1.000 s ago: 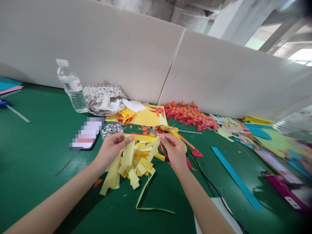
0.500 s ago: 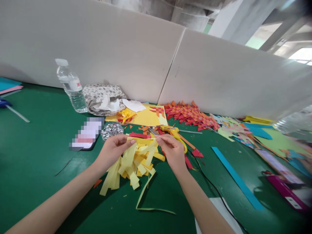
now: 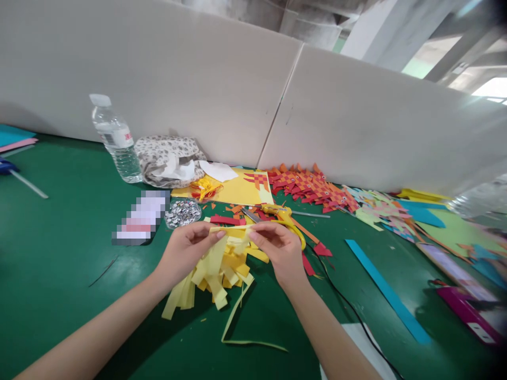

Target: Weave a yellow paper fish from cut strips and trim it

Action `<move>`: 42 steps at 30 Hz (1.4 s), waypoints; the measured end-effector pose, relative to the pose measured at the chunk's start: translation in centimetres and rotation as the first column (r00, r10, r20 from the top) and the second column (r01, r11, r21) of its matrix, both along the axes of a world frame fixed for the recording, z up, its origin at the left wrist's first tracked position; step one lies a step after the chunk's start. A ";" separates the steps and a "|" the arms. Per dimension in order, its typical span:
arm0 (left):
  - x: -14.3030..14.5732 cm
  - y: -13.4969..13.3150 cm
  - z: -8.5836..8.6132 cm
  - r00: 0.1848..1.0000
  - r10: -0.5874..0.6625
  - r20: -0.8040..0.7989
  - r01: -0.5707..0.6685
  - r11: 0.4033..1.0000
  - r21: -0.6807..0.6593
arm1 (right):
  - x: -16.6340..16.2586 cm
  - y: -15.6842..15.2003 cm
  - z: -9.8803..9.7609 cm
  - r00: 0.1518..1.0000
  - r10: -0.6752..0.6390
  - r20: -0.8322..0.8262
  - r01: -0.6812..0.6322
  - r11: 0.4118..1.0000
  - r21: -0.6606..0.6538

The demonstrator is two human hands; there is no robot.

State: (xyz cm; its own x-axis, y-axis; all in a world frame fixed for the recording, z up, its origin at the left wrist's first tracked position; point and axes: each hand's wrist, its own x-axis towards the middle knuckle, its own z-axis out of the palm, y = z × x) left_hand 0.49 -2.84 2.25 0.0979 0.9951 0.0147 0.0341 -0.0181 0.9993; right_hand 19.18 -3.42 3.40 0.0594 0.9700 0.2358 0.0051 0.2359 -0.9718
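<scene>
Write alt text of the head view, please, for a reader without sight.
A person's left hand and right hand hold a yellow paper strip between them, over a pile of yellow strips on a green table. Beyond lie a glue gun and red-orange woven paper pieces; a bottle and phone are at left.

Hands level, near each other, pinching; forearms angled inward

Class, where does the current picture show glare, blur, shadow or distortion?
Head view: glare at the bright upper-right window; head view: clear plastic bottle, right edge, smeared; head view: shadow on the green tabletop beside the left forearm; head view: white-capped clear bottle leans, perhaps lens distortion.
</scene>
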 end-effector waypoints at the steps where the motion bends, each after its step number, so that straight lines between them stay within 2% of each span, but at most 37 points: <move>1: 0.0 -0.1 0.1 1.000 -0.001 0.012 0.001 1.000 0.001 | 0.0 -0.1 0.1 1.000 0.007 -0.030 -0.008 1.000 -0.006; 5: 0.0 -0.5 0.8 0.997 -0.049 0.061 0.050 0.999 -0.015 | 0.3 -0.2 0.7 0.984 0.065 -0.166 -0.080 0.993 -0.085; 9: -0.1 -0.8 1.0 0.989 -0.107 0.106 0.118 0.987 -0.107 | 0.4 -0.3 1.2 0.953 0.111 -0.280 -0.167 0.968 -0.186; 14: 0.1 -0.7 0.4 0.972 -0.161 0.170 0.197 0.953 -0.228 | 0.2 -0.1 0.9 0.956 0.109 -0.274 -0.195 0.931 -0.308; 19: 0.6 -0.6 0.0 0.983 -0.126 0.133 0.157 0.953 -0.257 | -0.6 0.1 0.0 0.975 0.046 -0.216 -0.127 0.917 -0.377; 25: 1.1 -0.9 -0.1 0.985 -0.070 0.160 0.106 0.966 -0.234 | -1.3 -0.2 -0.6 0.986 -0.028 -0.163 -0.022 0.954 -0.299; 30: 1.3 -1.2 0.1 0.979 -0.037 0.201 0.079 0.975 -0.210 | -1.3 -0.3 -0.9 0.989 -0.015 -0.146 -0.021 0.970 -0.244; 36: 1.3 -1.4 0.1 0.991 0.034 0.126 -0.023 0.996 -0.087 | -1.5 -0.6 -0.6 0.978 -0.030 -0.208 -0.016 0.977 -0.213; 42: 1.4 -1.6 -0.1 0.991 0.057 0.119 -0.051 0.997 -0.057 | -1.6 -0.9 -0.3 0.985 -0.027 -0.170 -0.003 0.985 -0.170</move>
